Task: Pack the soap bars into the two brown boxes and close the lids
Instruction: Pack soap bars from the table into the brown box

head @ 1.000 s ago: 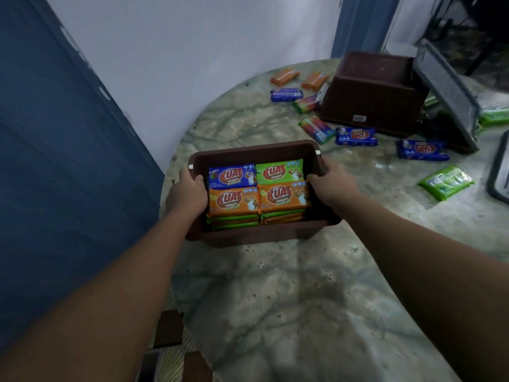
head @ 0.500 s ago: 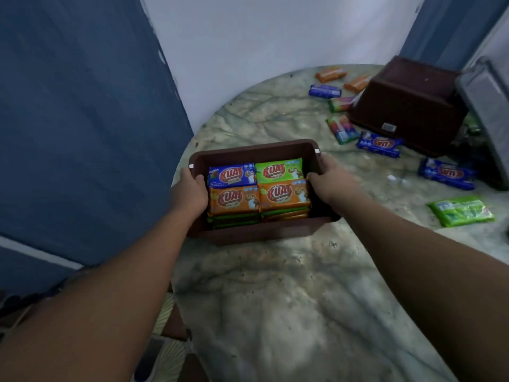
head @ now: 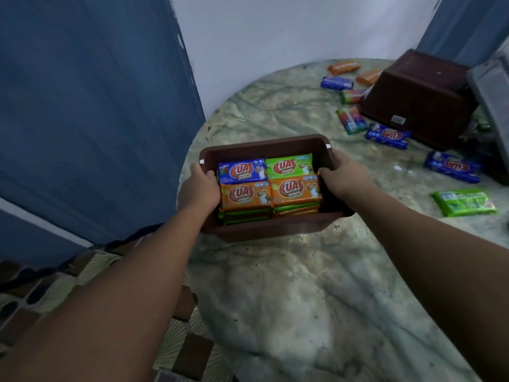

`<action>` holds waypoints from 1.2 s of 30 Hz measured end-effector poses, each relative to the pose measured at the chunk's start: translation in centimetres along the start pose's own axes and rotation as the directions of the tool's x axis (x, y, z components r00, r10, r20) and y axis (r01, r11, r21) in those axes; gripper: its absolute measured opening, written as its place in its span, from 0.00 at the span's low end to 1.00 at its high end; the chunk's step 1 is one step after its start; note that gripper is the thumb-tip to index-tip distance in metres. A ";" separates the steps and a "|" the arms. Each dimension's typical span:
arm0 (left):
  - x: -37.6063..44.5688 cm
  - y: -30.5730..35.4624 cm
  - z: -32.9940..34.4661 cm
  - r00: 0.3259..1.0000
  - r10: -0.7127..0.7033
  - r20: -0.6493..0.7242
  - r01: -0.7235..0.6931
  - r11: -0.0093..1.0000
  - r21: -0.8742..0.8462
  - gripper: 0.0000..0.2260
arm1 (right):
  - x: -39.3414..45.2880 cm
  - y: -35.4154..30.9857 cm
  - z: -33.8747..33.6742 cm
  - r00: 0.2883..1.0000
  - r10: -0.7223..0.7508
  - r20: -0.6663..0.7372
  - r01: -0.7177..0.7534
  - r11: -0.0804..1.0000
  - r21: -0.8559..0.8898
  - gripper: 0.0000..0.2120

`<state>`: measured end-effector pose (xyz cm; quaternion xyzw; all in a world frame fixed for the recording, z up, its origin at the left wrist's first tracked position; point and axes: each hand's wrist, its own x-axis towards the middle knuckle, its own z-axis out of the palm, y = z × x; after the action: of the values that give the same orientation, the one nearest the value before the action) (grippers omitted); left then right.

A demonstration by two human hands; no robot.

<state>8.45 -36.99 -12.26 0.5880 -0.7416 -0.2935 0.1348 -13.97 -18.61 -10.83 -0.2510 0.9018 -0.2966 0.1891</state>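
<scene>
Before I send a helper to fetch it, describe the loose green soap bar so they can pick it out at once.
Start at the round marbled table and go to its right edge, past the open brown box held by both hands. The green soap bar lies flat there, alone. Its nearest neighbours, towards the overturned brown box, are blue-wrapped bars.

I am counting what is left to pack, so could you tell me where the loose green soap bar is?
In the head view, the green soap bar lies alone on the table at far right.
</scene>
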 end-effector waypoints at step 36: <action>-24.5 2.9 5.5 0.969 -0.210 -0.131 0.213 0.977 0.005 0.11 | -7.3 15.1 -8.7 0.967 -0.194 0.165 0.170 0.974 0.149 0.24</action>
<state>9.78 -11.71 -11.34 0.6828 -0.6670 -0.2603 0.1452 -17.49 -0.09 -12.35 -0.3455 0.8323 -0.3487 0.2575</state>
